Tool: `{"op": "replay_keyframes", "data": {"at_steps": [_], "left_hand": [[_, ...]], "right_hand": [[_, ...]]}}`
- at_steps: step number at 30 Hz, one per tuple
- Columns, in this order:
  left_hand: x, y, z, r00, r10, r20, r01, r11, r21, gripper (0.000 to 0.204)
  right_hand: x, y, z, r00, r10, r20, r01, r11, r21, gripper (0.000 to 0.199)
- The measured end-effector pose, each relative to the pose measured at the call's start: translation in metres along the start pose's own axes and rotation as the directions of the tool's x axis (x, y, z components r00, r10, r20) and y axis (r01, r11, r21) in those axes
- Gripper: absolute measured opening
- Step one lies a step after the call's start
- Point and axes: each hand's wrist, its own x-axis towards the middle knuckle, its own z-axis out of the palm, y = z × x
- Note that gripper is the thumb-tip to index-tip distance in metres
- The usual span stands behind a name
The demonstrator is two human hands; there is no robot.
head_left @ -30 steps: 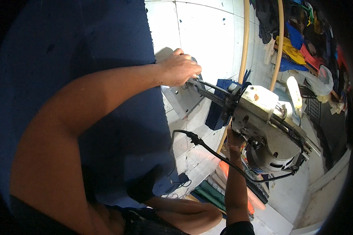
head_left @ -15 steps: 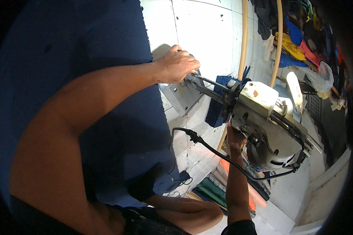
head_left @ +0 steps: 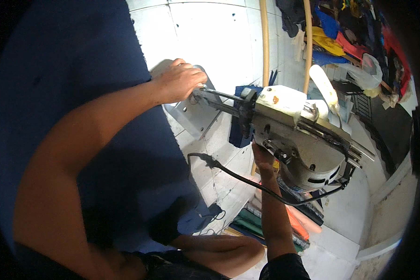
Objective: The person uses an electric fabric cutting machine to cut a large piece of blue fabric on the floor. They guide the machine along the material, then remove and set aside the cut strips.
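An electric cloth cutting machine (head_left: 308, 154) is held tilted nearly on its side, its motor body to the right. Its metal base plate (head_left: 198, 123) points to the left, beside the edge of a dark blue cloth (head_left: 126, 186). My left hand (head_left: 178, 83) is closed round the machine's upright next to the base plate. Under the motor body my right hand (head_left: 263, 157) grips the machine; its fingers are largely hidden behind the housing. A white handle (head_left: 324, 86) sticks up on the far side. From the motor a black power cable (head_left: 247, 181) loops left.
White tiles (head_left: 210, 28) lie beyond the cloth. Two wooden poles (head_left: 264, 42) stand behind the machine, near a dark blue folded bundle (head_left: 238, 133). Coloured fabric scraps (head_left: 331, 42) pile up at the far right. Fabric rolls (head_left: 296, 221) lie near my right forearm.
The whole view has shifted, so cloth, poles and machine all sit further left in the picture. Both hands keep their hold on the cutting machine.
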Motion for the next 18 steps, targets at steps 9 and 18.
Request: {"op": "replay_keyframes", "data": {"at_steps": [9, 18], "left_hand": [[0.001, 0.001, 0.007, 0.996, 0.018, -0.086, -0.013, 0.998, 0.063, 0.021], [0.0, -0.003, 0.007, 0.994, 0.037, -0.099, -0.032, 0.998, 0.05, 0.018]], "right_hand": [[-0.007, -0.008, 0.005, 0.817, -0.571, 0.082, 0.428, 0.505, -0.75, 0.033], [-0.009, -0.057, 0.013, 0.75, -0.653, 0.103, 0.429, 0.363, -0.827, 0.03]]}}
